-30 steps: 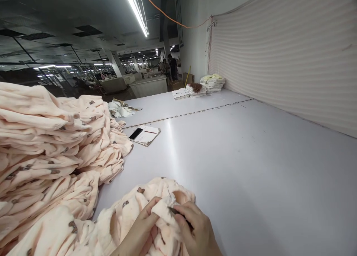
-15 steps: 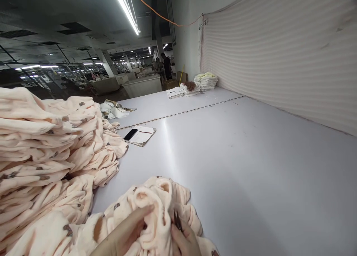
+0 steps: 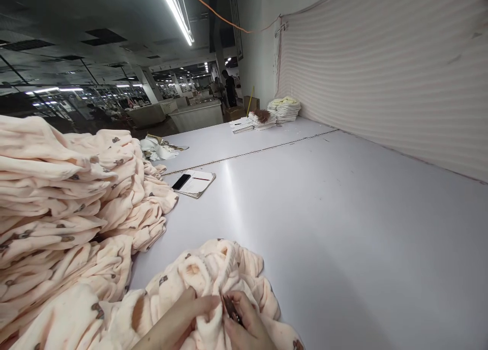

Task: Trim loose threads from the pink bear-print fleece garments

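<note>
A peach fleece garment with small brown motifs lies bunched at the table's near edge. My left hand pinches a fold of it, thumb on top and the other fingers partly hidden in the cloth. Close beside it, my right hand is closed around small dark thread snips. Their tips point at the fold by my left thumb and seem to touch it. I cannot tell whether the blades are apart.
A tall heap of matching peach fleece fills the left side. On the pale table lie a notebook with a phone and pen, some scraps, and folded white cloth stacks. A striped curtain borders the right.
My left thumb has moved right and down onto the fold. My right hand has shifted slightly left, bringing the snips up to the cloth between the hands.
</note>
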